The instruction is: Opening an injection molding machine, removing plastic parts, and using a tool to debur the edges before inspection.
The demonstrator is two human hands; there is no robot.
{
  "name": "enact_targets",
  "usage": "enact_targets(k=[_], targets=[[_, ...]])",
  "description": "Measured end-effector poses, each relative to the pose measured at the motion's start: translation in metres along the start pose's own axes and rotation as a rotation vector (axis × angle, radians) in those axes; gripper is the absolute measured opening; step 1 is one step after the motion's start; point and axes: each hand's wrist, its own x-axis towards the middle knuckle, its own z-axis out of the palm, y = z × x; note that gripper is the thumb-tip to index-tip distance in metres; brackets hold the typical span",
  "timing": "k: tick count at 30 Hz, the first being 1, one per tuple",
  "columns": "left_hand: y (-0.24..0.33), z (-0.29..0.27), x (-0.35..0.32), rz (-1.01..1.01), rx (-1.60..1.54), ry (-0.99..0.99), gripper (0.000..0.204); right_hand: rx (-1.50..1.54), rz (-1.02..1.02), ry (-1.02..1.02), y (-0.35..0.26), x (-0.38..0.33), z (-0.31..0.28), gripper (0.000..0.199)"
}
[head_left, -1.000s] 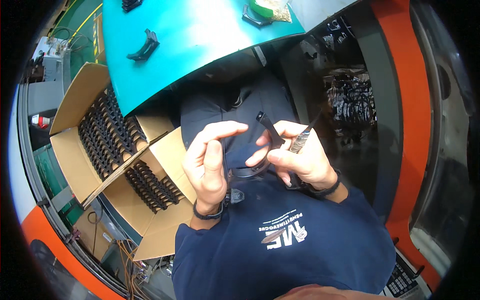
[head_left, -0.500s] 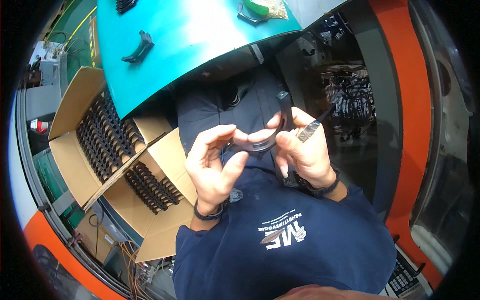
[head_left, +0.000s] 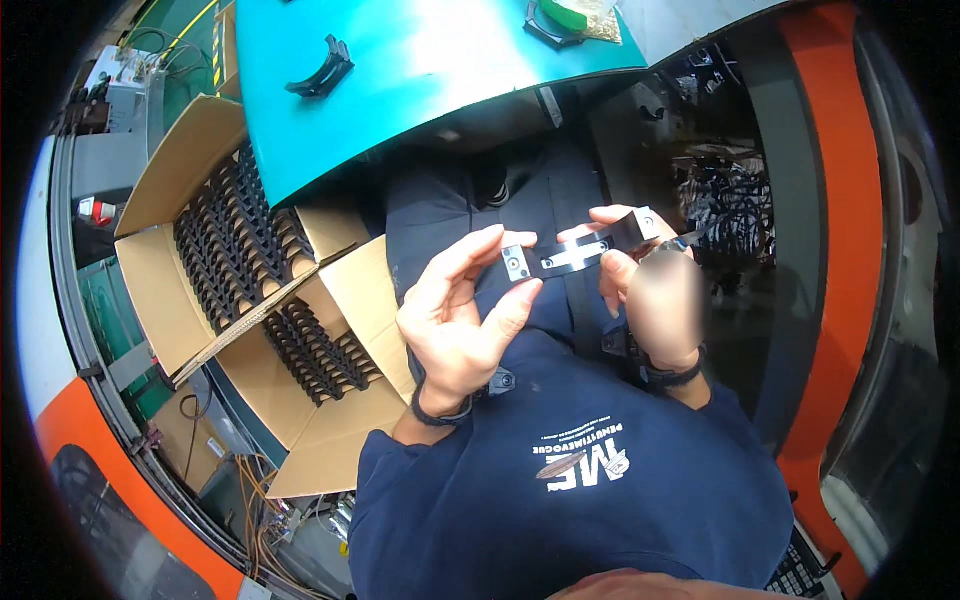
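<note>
Black curved bracket spans both hands above the lap, long axis running left to right and rising toward the right. Left hand pinches its lower end; right hand grips the upper end. Beyond the left hand: cardboard box of like brackets; farther, teal table.

Black curved clamp piece: flat band-shaped part, dark matte, with a pale square pad at each end, each pad with a small hole, and a slot with small holes along its middle. Held in the air above the lap, roughly level, right end slightly higher, broad face toward the camera. Left end pinched by left-hand fingertips, right end by right-hand fingers.
</note>
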Motion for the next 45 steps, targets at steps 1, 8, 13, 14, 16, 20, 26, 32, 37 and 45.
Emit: enact_targets(k=[1,8,13,14,16,20,26,32,37,45], targets=[[0.000,0.001,0.000,0.027,0.003,-0.010,0.049,-0.009,-0.004,-0.001,0.000,0.000,-0.001,0.033],[0.004,0.009,0.005,0.150,0.028,0.003,0.044,0.230,0.207,-0.116,0.007,0.003,-0.003,0.031],[0.010,0.023,0.010,0.210,0.173,0.051,0.044,0.701,0.471,-0.448,0.034,0.007,0.000,0.036],[0.010,0.023,0.010,0.192,0.168,0.052,0.044,0.738,0.486,-0.462,0.038,0.006,-0.001,0.037],[0.011,0.024,0.009,0.165,0.166,0.051,0.045,0.773,0.507,-0.463,0.039,0.005,0.000,0.037],[0.009,0.027,0.008,0.124,0.135,0.125,0.044,0.670,0.427,-0.354,0.033,0.006,0.004,0.034],[0.006,0.025,0.016,0.497,0.792,0.187,0.031,-0.100,-0.065,0.121,0.023,0.006,0.009,0.028],[0.009,0.041,0.013,0.411,0.873,-0.083,0.033,-0.240,-0.400,0.106,0.026,0.004,0.019,0.029],[0.008,0.038,0.011,0.466,0.894,-0.075,0.031,-0.170,-0.382,0.070,0.028,0.001,0.020,0.029],[0.006,0.037,0.009,0.508,0.947,-0.059,0.029,-0.123,-0.383,0.031,0.029,0.003,0.021,0.031]])
